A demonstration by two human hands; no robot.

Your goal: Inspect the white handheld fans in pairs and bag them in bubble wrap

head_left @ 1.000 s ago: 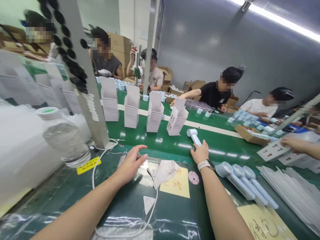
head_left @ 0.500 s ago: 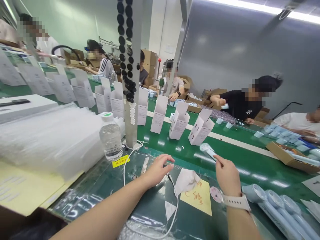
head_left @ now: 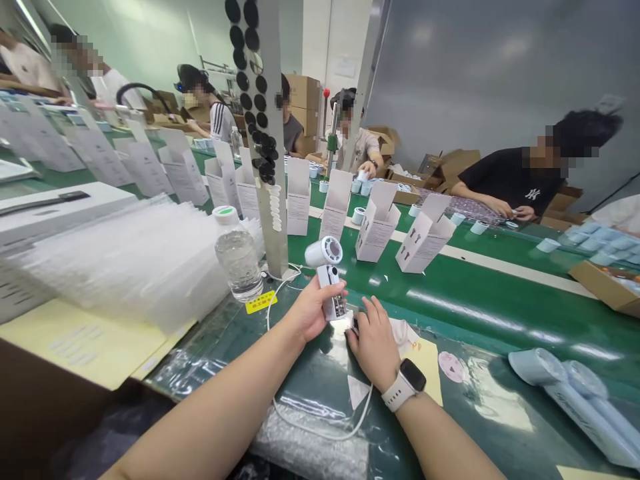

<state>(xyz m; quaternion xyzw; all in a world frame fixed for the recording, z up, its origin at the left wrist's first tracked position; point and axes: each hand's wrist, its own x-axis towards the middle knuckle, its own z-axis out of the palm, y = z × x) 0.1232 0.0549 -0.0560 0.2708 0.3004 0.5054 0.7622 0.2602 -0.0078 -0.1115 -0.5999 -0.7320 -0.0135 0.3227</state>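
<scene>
Pale plastic handheld fan [head_left: 326,270] stands upright in my left hand [head_left: 313,310], my fingers closed round its handle and its round head pointing up. My right hand [head_left: 373,347] is curled palm-down just beside the handle's lower end; I cannot tell whether it touches the fan or holds anything. Both hands are over a clear plastic sheet [head_left: 310,407] on the green worktop [head_left: 500,313], near a thin white cable [head_left: 325,435]. Upright white cardboard cartons [head_left: 377,230] stand beyond the fan, and pale blue fans [head_left: 565,393] lie toward the worktop's right side.
</scene>
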